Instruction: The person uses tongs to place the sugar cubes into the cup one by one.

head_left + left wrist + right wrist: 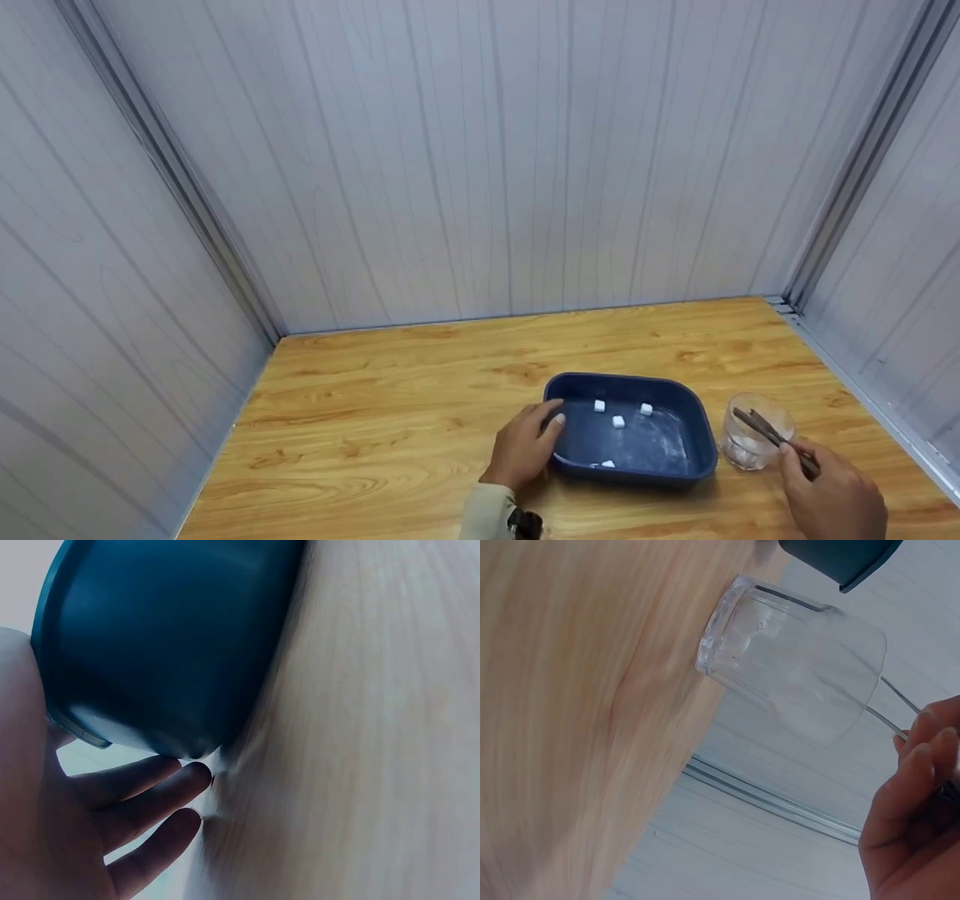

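The tweezers (772,433) are pinched in the right hand (836,487), their tips apart, over or inside the clear glass (745,454) just beyond its fingers. A light pinch, away from the glass rim, seems advisable. Farther left of this hand is the blue tray (660,450) with white cubes (619,422); the left hand (521,446), fingers loosely spread, touches its edge. The wood-patterned table (360,427) extends beyond both hands to pale walls (450,165).

Nearest white cube (608,463): partly hidden by the blue tray (630,475).
Tongs (772,433): partly covered by the right hand (836,487).
Drinking glass (795,664): contents too blurred to identify.
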Tool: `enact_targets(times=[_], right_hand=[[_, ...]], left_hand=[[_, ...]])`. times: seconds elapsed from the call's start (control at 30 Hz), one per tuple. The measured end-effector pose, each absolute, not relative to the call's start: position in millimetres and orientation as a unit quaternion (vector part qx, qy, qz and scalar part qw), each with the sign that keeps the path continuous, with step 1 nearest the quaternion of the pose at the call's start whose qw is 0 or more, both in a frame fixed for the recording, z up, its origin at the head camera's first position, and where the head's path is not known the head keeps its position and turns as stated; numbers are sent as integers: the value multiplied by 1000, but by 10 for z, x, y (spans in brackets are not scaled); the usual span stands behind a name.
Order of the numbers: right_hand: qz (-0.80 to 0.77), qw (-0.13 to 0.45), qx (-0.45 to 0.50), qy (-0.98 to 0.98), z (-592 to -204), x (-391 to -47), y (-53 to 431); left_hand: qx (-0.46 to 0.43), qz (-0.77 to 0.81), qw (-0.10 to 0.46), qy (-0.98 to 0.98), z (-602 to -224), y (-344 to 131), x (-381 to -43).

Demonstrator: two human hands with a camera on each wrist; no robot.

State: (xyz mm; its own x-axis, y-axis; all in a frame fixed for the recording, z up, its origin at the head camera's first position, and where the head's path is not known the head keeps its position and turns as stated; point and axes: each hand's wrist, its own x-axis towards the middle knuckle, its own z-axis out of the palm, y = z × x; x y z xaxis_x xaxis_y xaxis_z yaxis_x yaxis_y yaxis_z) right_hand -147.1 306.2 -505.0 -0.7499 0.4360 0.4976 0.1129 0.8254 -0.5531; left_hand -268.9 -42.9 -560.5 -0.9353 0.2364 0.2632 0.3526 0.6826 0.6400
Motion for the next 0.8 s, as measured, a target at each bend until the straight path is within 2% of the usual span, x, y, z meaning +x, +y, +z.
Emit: enact_targets(times=[0.27, 0.8], right_hand=[[245, 364, -135, -889, -5019, -1480, 3040], [248, 377, -110, -886, -4980, -1580, 2959]], left_hand=[[-163, -362, 90, -913, -5610, -420, -2691], [-158, -369, 82, -912, -5598, -416, -2694]])
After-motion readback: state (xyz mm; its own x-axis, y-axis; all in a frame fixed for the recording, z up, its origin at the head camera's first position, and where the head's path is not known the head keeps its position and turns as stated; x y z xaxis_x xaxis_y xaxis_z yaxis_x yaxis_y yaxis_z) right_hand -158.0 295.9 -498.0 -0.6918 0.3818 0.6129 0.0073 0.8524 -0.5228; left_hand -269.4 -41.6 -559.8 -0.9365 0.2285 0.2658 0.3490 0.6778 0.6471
